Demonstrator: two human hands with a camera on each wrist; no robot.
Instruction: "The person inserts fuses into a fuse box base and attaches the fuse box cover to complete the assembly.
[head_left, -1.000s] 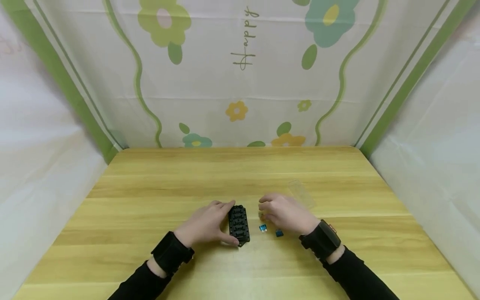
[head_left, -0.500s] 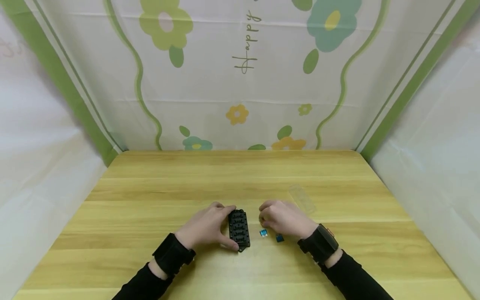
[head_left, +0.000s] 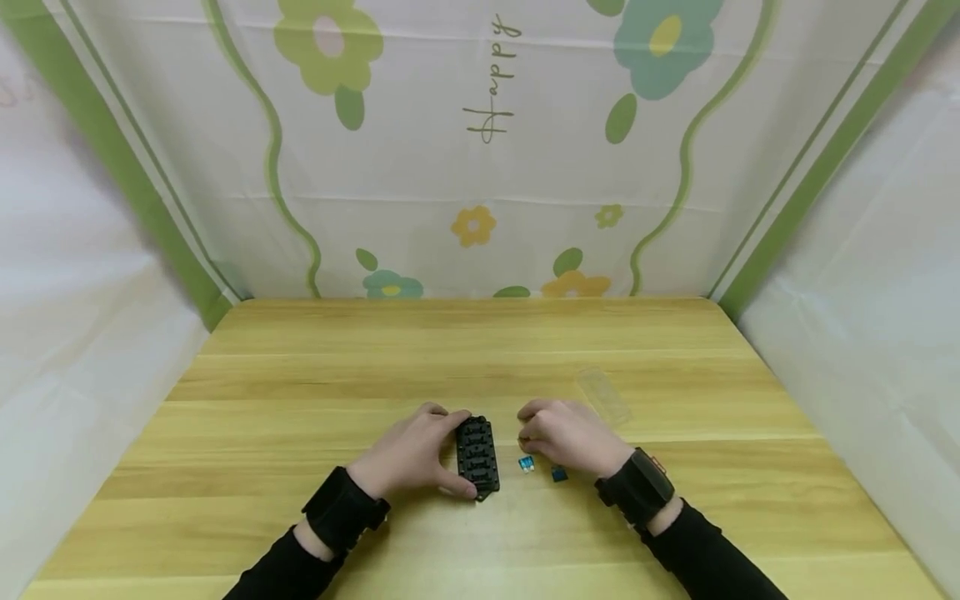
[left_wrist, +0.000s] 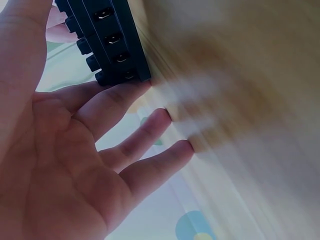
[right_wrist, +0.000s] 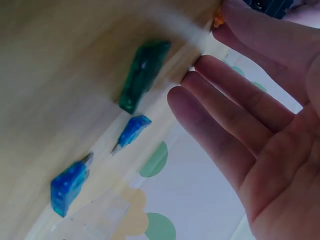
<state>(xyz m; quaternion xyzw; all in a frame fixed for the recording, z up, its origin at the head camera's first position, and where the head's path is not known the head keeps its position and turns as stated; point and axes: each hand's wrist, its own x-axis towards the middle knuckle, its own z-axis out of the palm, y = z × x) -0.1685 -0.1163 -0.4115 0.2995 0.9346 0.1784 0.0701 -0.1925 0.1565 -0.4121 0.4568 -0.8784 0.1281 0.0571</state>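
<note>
A black fuse block (head_left: 477, 454) with a row of slots lies on the table in the head view. My left hand (head_left: 412, 454) holds it across its length, thumb at the near end and forefinger at the far end. The left wrist view shows the block's side (left_wrist: 117, 42) against the fingers. To the right, my right hand (head_left: 570, 435) is low over the table, pinching a small orange blade fuse (right_wrist: 218, 19) between thumb and forefinger, mostly hidden. Just below that hand lie a blue blade fuse (head_left: 527, 464) and a darker one (head_left: 558, 474).
A clear plastic cover (head_left: 603, 396) lies behind the right hand. In the right wrist view a green blade fuse (right_wrist: 145, 75) and blue blade fuses (right_wrist: 69, 185) rest on the wooden table (head_left: 300, 333). Patterned cloth (head_left: 420, 167) hangs behind and at both sides.
The right hand's fingers have drawn together around the orange blade fuse, which was partly visible by the fingertips a second ago. The left hand and fuse block stay in place.
</note>
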